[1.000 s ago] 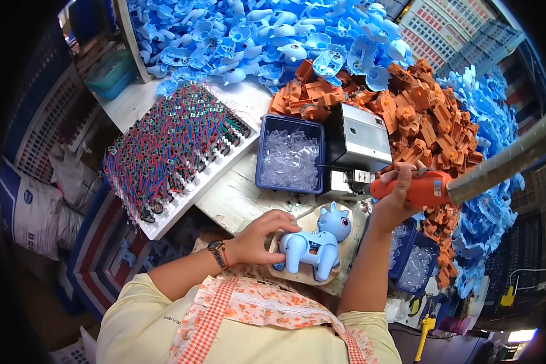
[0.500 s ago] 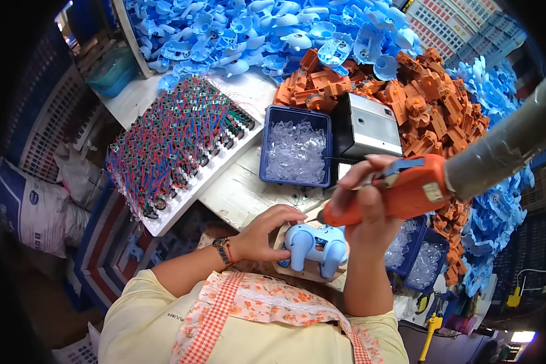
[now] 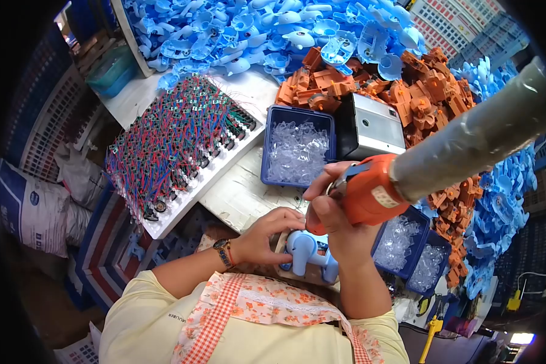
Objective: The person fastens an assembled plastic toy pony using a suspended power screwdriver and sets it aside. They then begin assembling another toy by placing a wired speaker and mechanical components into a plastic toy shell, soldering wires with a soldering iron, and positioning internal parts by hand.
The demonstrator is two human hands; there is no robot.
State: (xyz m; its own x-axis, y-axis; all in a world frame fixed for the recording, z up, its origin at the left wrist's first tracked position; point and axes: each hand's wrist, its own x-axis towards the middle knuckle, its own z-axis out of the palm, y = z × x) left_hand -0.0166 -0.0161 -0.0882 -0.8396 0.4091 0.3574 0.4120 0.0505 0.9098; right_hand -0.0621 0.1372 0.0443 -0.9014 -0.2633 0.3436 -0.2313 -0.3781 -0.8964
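Observation:
A light-blue animal-shaped toy body point(image 3: 303, 247) with stubby legs rests on a tan holder point(image 3: 312, 279) in front of me. My left hand point(image 3: 267, 236) grips its left side, thumb near the lower edge and fingers along the top. My right hand point(image 3: 349, 239) is wrapped round an orange power screwdriver point(image 3: 375, 189), whose grey-wrapped rear end point(image 3: 479, 133) runs to the upper right. The screwdriver's nose is over the top of the toy; its tip is hidden behind my fingers.
A white tray point(image 3: 206, 197) of wired circuit boards lies left. Blue bins of clear plastic parts stand ahead point(image 3: 298, 151) and at right point(image 3: 400, 242), near a metal-topped box point(image 3: 376, 124). Orange housings point(image 3: 431, 91) and blue shells point(image 3: 224, 36) are heaped behind.
My right hand and the screwdriver have moved left and slightly down, its nose now over the toy's head end. The toy is more covered. My left hand has hardly moved.

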